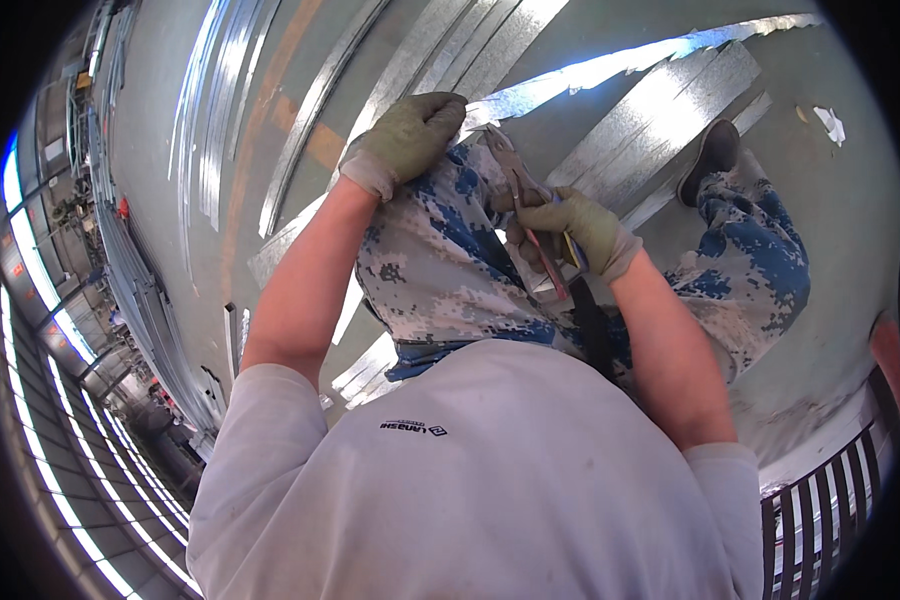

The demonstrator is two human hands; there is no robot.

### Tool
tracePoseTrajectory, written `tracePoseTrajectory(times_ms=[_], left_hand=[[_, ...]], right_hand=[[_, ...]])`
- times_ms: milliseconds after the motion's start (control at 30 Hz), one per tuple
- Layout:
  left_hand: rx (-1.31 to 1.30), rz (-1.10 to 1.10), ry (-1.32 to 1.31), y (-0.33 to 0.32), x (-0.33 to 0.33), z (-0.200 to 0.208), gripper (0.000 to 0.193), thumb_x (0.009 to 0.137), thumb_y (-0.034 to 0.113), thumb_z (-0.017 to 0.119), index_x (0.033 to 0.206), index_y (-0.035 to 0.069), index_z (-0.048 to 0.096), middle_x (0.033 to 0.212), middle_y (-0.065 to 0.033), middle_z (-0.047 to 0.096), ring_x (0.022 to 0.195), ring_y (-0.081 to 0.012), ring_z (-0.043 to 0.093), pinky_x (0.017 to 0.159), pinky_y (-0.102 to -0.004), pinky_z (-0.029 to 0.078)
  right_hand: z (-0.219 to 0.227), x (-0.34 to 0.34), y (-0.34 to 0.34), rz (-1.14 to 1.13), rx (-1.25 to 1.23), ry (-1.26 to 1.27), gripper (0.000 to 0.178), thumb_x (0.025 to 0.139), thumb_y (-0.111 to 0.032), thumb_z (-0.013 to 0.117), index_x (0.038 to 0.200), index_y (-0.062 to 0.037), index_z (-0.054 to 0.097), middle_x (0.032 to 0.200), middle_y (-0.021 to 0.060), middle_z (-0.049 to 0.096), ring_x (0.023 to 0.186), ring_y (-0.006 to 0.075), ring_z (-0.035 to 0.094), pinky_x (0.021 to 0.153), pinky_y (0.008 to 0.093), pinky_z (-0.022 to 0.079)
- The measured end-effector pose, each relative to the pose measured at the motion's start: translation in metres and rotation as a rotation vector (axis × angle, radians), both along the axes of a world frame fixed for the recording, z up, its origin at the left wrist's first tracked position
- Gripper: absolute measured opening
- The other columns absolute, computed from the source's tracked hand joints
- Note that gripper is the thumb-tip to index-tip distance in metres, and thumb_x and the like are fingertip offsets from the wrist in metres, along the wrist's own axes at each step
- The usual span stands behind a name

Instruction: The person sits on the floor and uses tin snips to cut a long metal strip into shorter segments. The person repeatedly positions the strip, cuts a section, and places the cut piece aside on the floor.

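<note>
My left hand (pixel 408 142), in a worn greenish work glove, is closed near my bent knee. A long, shiny sheet-metal strip (pixel 610 68) with a ragged edge runs from its fingertips up to the far right; its near end is hidden at the glove. My right hand (pixel 578 232), gloved likewise, grips metal snips (pixel 511 165) with reddish handles. Their jaws point up and left, just below the strip's near end. Whether the jaws are parted is too small to tell.
Flat galvanised metal strips (pixel 650 120) lie on the floor beyond my legs, with more long strips (pixel 230 90) at the far left. A white scrap (pixel 828 125) lies at the far right. Long metal stock (pixel 135 280) lines the left side. A slatted rail (pixel 825 515) stands at lower right.
</note>
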State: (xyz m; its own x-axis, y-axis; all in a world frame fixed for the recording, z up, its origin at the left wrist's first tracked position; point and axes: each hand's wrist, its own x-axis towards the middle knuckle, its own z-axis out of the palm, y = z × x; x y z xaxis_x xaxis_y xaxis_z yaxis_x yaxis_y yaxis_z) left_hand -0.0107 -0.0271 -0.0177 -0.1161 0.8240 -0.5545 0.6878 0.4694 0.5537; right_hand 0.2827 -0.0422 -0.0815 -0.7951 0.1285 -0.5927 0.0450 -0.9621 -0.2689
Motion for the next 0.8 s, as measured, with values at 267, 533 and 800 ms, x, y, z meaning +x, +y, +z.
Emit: tracePoseTrajectory(times_ms=[267,533,800], left_hand=[[-0.020,0.017,0.007,0.000,-0.001,-0.005,0.063,0.116,0.053,0.060,0.149,0.002,0.073,0.127,-0.0189,0.084,0.122,-0.0312,0.078,0.110,-0.0404,0.057],[-0.037,-0.114,0.081,0.010,0.000,0.000,0.062,0.110,0.048,0.063,0.153,0.004,0.070,0.140,-0.0224,0.079,0.132,-0.0391,0.075,0.115,-0.0455,0.055],[-0.040,-0.250,0.361,0.004,0.006,0.079,0.078,0.098,0.051,0.080,0.161,0.007,0.065,0.146,-0.0229,0.076,0.136,-0.0369,0.074,0.117,-0.0438,0.057]], right_hand=[[-0.032,0.003,-0.003,-0.066,-0.388,0.312,0.044,0.111,-0.013,0.068,0.152,0.0034,0.065,0.102,0.0157,0.074,0.077,0.0244,0.064,0.071,0.0382,0.053],[-0.019,0.004,0.003,-0.044,-0.200,0.205,0.047,0.111,-0.012,0.068,0.154,0.0063,0.064,0.104,0.0166,0.075,0.079,0.0235,0.070,0.074,0.0386,0.060],[0.000,0.013,0.021,-0.085,0.011,0.145,0.042,0.110,-0.014,0.068,0.145,0.0074,0.069,0.096,0.0148,0.081,0.072,0.0226,0.079,0.067,0.0351,0.067]])
